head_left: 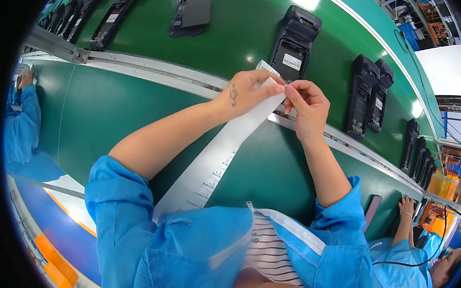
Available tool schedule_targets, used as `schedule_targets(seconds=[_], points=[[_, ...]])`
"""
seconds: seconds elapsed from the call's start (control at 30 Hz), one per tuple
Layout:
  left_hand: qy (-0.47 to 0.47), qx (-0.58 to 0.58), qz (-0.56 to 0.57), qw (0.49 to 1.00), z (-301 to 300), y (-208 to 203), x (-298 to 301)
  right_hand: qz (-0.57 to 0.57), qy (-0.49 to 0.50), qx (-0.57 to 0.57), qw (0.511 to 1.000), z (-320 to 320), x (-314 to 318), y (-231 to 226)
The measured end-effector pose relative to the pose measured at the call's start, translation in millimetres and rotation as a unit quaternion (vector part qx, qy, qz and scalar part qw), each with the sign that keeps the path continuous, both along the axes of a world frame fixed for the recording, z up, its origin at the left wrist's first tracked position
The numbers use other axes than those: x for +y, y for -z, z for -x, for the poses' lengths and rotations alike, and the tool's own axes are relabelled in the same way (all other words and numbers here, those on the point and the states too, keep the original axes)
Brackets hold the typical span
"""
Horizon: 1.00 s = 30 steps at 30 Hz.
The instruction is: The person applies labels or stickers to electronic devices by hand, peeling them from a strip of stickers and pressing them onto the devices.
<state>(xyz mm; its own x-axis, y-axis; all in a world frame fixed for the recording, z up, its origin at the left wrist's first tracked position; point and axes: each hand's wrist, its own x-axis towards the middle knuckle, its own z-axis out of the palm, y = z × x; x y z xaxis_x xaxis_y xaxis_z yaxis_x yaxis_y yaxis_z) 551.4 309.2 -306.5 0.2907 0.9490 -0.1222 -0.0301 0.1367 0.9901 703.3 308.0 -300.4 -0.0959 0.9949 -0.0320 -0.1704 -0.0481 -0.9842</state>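
Observation:
A long white strip of printed labels point(224, 139) runs from my chest up to my hands. My left hand point(243, 95) is closed on its far end, thumb on top. My right hand point(309, 107) is closed in a pinch against the strip's edge, beside the left fingertips. Anything between the right fingertips is too small to make out. Just past my left fingers shows a curled white end point(268, 68). Directly beyond my hands, a dark handheld terminal point(297, 35) lies with its open compartment and a white label facing up.
A metal rail point(156, 76) divides the near green table from the far green surface. More terminals point(363, 99) lie right and far left point(114, 18), with a flat dark part point(193, 14) between. Co-workers in blue sit left point(26, 117) and right point(403, 273), near a phone-like slab point(373, 210).

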Motion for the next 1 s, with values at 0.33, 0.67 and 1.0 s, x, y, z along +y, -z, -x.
schedule_targets(seconds=[0.33, 0.67, 1.0], points=[[0.098, -0.012, -0.008, 0.995, -9, 3, -4, -0.026, 0.003, -0.181, 0.983, -29, 80, -6], [0.122, 0.024, -0.025, 0.992, -18, 5, -3, 0.005, -0.031, -0.312, 0.95, -23, 94, 1], [0.122, -0.008, -0.013, 0.992, -28, 7, -9, 0.012, -0.044, -0.314, 0.948, -20, 91, -5]])
